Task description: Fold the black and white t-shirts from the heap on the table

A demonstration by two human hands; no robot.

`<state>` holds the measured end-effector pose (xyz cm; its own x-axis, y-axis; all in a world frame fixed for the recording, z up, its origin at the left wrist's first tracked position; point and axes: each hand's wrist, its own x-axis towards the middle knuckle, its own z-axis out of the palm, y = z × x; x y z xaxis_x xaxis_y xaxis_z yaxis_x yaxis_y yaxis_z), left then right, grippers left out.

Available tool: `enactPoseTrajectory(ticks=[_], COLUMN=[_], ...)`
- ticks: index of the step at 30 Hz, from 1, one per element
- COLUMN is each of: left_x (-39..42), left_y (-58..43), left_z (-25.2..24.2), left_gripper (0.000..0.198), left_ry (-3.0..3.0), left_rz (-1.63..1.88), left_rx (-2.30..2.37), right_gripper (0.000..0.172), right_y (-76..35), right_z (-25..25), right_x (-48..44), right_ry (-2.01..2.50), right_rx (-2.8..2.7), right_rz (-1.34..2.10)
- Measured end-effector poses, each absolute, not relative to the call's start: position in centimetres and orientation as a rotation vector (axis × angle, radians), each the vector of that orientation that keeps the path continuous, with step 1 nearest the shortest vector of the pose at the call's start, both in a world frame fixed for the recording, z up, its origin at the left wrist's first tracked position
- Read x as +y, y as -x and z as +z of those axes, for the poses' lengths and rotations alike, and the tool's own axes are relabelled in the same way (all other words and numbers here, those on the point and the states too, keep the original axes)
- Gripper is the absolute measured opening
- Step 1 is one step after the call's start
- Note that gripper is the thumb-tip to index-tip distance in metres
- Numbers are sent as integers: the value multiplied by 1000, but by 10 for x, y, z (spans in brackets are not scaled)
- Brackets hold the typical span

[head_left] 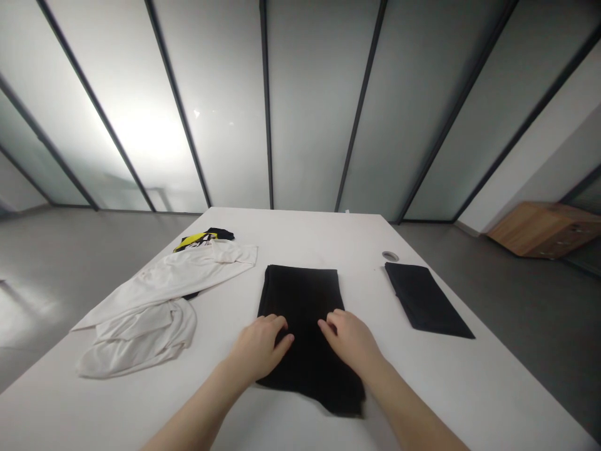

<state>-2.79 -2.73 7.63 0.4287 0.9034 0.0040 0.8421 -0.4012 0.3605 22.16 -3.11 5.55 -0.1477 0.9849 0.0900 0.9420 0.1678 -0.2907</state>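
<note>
Cloth (pixel 305 366), black, lies folded under left hand (pixel 261 345) and right hand (pixel 353 339), half-curled; grip unclear.

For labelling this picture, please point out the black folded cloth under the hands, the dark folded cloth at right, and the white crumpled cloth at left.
Black folded cloth (pixel 305 344), head view: its middle.
Dark folded cloth (pixel 426 300), head view: its middle.
White crumpled cloth (pixel 162 285), head view: upper part.

The left hand (pixel 260 344) and right hand (pixel 350 335) hid parts of the black cloth (pixel 305 291), whose five o'clock corner (pixel 350 401) was blurred, while toward its ten o'clock white fabric (pixel 192 272) partly covered a yellow-and-black item (pixel 198 238).
</note>
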Motion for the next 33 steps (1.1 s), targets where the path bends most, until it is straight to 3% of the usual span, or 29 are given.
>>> enactPoseTrajectory(ticks=[4,8,10,13,20,22,25,29,33], left_x=[-20,-13,-10,-9,-29,-36,-35,2,55], left_y=[34,29,25,21,24,21,7,-24,-41], left_z=[79,61,47,29,27,37,57,68,48], left_gripper=[30,30,42,60,71,66,43,45,58], left_ry=[-2347,-2509,-2593,-2610,-2595,-2556,-2532,-2589,-2520], left_rz=[209,413,502,361,209,157,166,377,297], left_rx=[1759,1692,1545,1500,1409,1443,1577,1611,1667], right_gripper=[26,66,70,68,54,46,36,48,58], right_y=[-211,-200,-199,-202,-212,-210,-203,-187,-176], right_z=[43,26,21,19,29,34,40,43,36], right_x=[-32,-35,-34,-30,-40,-43,-35,2,47], right_ry=[1589,1471,1554,1735,1751,1762,1752,1607,1714], right_rx=[-2237,-2447,-2446,-2330,-2297,-2286,-2245,-2137,-2094], right_rz=[222,383,424,401,353,318,281,252,386])
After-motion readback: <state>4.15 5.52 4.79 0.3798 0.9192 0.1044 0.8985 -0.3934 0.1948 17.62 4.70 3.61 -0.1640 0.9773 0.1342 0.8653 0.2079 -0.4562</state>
